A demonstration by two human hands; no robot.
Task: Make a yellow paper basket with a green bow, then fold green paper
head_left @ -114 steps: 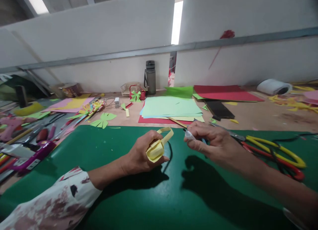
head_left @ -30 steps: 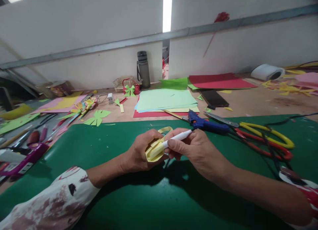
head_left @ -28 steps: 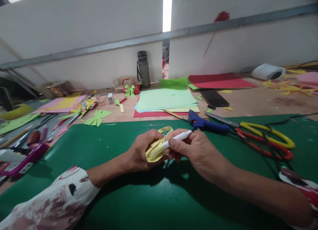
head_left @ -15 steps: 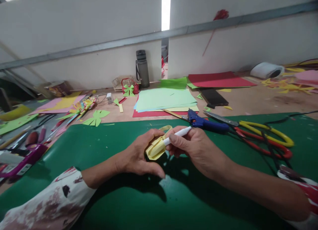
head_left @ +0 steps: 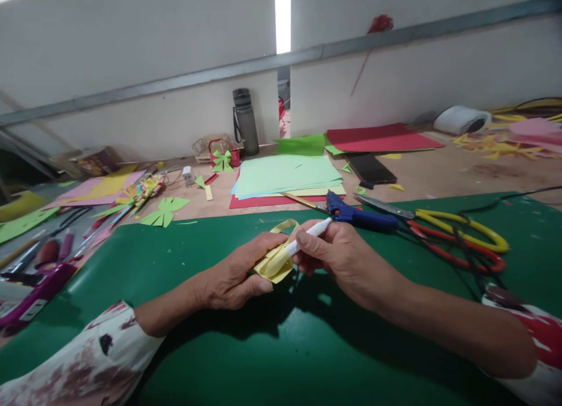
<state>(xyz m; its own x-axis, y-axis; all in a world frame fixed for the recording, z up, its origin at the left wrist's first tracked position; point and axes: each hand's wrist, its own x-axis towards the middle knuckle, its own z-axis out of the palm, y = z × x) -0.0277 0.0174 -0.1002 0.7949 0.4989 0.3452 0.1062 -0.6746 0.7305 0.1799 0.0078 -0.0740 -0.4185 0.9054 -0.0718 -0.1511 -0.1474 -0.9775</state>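
Observation:
In the head view, my left hand [head_left: 239, 271] is closed around a small folded yellow paper piece [head_left: 276, 264], its thumb along the lower edge. A loop of yellow strip rises from the top of the piece. My right hand [head_left: 340, 251] grips a slim white stick [head_left: 309, 237], which looks like a rolled paper tube or a pen. The stick slants, and its lower end rests against or inside the yellow paper; I cannot tell which. Both hands are above a green mat [head_left: 211, 359]. Some right fingertips are hidden behind the stick.
Just beyond my right hand lie a blue glue gun [head_left: 362, 216] and scissors [head_left: 461, 233] with yellow and red handles. Behind are stacked coloured paper [head_left: 285, 175], a phone [head_left: 371, 169] and a bottle [head_left: 246, 122]. Tools and a purple object [head_left: 37, 295] lie at left.
My left thumb has moved in from sticking out to close on the yellow paper. The right hand keeps its hold on the white stick. The whole view has shifted slightly.

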